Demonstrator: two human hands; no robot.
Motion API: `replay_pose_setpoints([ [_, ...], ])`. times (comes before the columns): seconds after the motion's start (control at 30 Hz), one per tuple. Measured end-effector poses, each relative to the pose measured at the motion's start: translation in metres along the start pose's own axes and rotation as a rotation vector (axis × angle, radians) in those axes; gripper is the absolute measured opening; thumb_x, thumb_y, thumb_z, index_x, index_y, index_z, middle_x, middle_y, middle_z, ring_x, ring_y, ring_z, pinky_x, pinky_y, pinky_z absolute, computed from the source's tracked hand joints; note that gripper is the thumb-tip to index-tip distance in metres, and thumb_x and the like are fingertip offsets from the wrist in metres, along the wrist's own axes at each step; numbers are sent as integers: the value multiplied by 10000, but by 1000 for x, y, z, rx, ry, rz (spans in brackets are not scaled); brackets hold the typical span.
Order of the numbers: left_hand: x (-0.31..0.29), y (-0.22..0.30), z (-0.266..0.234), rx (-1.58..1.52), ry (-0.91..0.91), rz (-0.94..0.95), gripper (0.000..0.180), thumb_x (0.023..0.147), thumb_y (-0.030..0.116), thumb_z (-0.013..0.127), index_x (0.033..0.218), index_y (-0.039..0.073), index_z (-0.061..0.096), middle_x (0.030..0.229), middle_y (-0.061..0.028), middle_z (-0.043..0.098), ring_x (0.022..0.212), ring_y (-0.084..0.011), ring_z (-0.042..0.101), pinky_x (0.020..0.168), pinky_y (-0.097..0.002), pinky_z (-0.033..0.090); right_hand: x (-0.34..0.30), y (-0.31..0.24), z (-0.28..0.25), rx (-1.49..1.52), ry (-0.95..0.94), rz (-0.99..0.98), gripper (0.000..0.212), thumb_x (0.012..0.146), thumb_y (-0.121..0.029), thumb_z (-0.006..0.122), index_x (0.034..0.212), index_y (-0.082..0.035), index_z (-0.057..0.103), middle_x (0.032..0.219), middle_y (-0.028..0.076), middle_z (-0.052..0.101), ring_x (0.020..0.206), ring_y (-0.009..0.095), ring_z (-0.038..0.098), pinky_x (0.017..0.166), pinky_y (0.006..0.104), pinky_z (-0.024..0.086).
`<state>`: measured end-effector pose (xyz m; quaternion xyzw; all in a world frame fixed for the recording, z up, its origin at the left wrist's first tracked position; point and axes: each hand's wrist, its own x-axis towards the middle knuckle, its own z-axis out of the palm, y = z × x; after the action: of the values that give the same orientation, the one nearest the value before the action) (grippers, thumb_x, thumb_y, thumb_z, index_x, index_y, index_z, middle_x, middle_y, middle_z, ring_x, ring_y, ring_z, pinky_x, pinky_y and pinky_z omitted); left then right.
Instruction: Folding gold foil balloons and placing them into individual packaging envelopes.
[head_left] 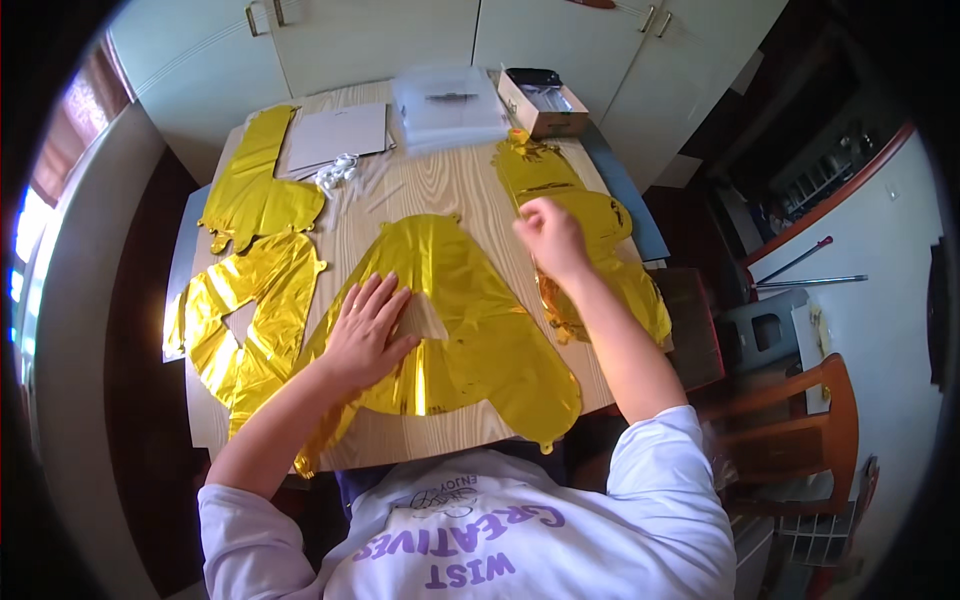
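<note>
A large A-shaped gold foil balloon (480, 310) lies flat and uninflated on the wooden table in front of me. My left hand (365, 330) rests on its left side, palm down with the fingers stretched out. Its gap shows bare wood beside that hand. Over the table's right side my right hand (551, 235) is raised, fingers curled closed; whatever is in them, if anything, is hidden. Behind that hand and forearm lies another flat gold foil balloon (600, 215), crumpled at its edges and partly covered by them.
At the left are an L-shaped foil balloon (255, 185) and a ring-like one (225, 350). Toward the back lie grey sheets (340, 135), a white tangle (337, 174), clear plastic sleeves (450, 108) and a cardboard box (545, 105). A wooden chair (790, 430) stands at the right.
</note>
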<state>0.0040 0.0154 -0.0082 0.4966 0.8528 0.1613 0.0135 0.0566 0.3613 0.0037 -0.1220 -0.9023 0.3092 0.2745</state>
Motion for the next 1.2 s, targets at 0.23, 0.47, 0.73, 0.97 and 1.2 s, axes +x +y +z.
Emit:
replay_pose_setpoints([
  [0.23,16,23,-5,-34,23,-10,690,937,434,644,1473,43,453,1550,-240,381,1470,-452,286,1223,-564,190,50,68,-17,-326,-138,258,328,840,-393,780,938,-97,679,1028,120,686,995,298,664,846,430,526],
  [0.47,100,22,-27,-197,76,9,507,927,328,684,1336,47,584,1467,-204,491,1353,-402,468,1131,-495,381,44,87,-2,-330,-72,238,275,847,-364,782,897,-113,680,980,85,673,946,289,658,819,430,514],
  [0.73,250,42,54,-119,106,267,361,900,281,673,1198,79,667,1340,-142,599,1225,-333,576,1109,-475,403,51,96,3,-229,5,181,196,892,-314,721,905,-118,724,915,108,715,878,334,681,764,461,534],
  [0.97,262,55,69,-2,85,186,416,870,408,681,1174,127,641,1220,-100,604,1271,-293,537,1208,-532,264,35,123,-48,432,279,269,210,994,-253,609,1023,-53,667,1050,80,706,1005,230,672,837,383,506],
  [1.2,278,66,37,99,-132,173,816,725,748,699,1221,110,593,1238,-130,558,1320,-313,491,1235,-504,196,-10,137,-195,1448,183,29,510,1047,-392,496,1376,-4,533,1249,135,645,1107,281,655,938,445,541],
])
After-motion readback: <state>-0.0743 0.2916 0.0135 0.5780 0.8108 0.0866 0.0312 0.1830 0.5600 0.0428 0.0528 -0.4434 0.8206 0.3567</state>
